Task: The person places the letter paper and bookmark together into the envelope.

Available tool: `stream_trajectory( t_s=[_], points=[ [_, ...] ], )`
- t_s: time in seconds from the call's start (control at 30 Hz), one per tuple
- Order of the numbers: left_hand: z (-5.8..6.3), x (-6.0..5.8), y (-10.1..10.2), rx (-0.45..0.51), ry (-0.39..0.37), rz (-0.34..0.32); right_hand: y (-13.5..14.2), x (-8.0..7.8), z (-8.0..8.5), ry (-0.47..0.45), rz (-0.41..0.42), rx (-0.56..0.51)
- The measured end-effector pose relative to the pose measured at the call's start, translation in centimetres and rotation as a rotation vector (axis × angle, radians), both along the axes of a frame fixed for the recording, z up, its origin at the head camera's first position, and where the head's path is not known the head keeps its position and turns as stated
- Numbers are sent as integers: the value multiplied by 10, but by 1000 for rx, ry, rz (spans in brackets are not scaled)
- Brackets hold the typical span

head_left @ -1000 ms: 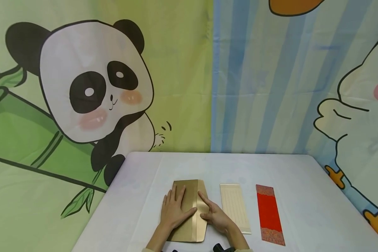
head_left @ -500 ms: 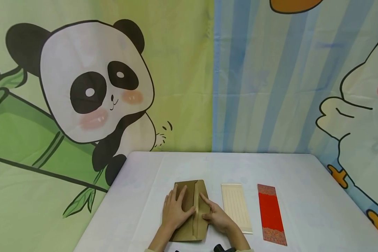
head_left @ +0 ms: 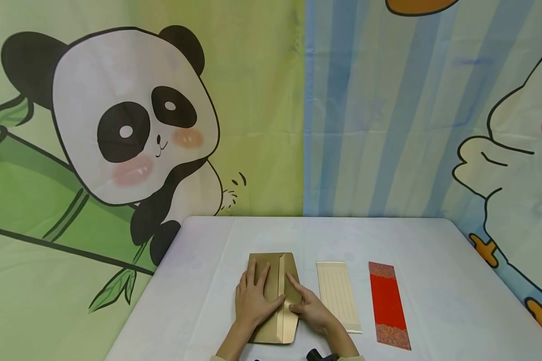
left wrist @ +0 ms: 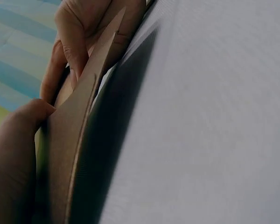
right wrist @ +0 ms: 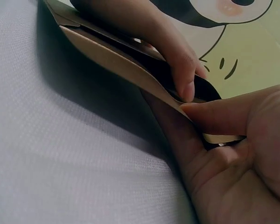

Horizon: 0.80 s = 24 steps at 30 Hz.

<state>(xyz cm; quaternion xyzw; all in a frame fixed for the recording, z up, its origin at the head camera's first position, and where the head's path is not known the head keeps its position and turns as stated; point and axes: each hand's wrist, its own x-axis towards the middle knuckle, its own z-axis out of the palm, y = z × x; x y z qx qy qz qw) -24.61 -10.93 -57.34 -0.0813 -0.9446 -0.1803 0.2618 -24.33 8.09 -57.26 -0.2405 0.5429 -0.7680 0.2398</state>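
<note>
A gold-brown paper envelope (head_left: 265, 335) lies lengthwise at the table's near middle, its flap (head_left: 290, 264) folded out on the right. My left hand (head_left: 252, 303) rests on its body with fingers spread and straight, the thumb reaching the slit beside the flap. On the other side my right hand (head_left: 315, 312) pinches the flap between thumb and fingers. The right wrist view shows the envelope's long edge (right wrist: 114, 60) bowed, with a dark gap behind it and the left thumb (right wrist: 185, 84) at that gap. Part of the envelope stands off the cloth in the left wrist view.
Right of the envelope lies a cream lined sheet (head_left: 337, 293), partly behind my right hand. Further right is a red strip (head_left: 388, 303) with patterned ends. White cloth covers the table (head_left: 198, 281); a cartoon-printed curtain (head_left: 262, 110) hangs behind it.
The flap and slit have tilted under my hands, and the light on the gold paper has shifted. My left hand has slid slightly right; my right hand keeps its pinch.
</note>
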Motion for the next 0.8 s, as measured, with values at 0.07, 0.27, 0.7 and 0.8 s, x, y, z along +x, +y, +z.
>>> stream_trajectory(
  t_s=[0.07, 0.27, 0.7, 0.8],
  points=[
    [-1, 0, 0, -2, -1, -8, 0, 0, 1, -7, -3, 2],
    [-4, 1, -1, 22, -5, -32, 0, 1, 1, -18, -11, 3],
    [-5, -1, -5, 42, 117, -16, -9, 3, 0, 298, -301, 407],
    [-6, 0, -6, 25, 98, -1, -13, 9, 2, 454, -461, 646]
  ],
)
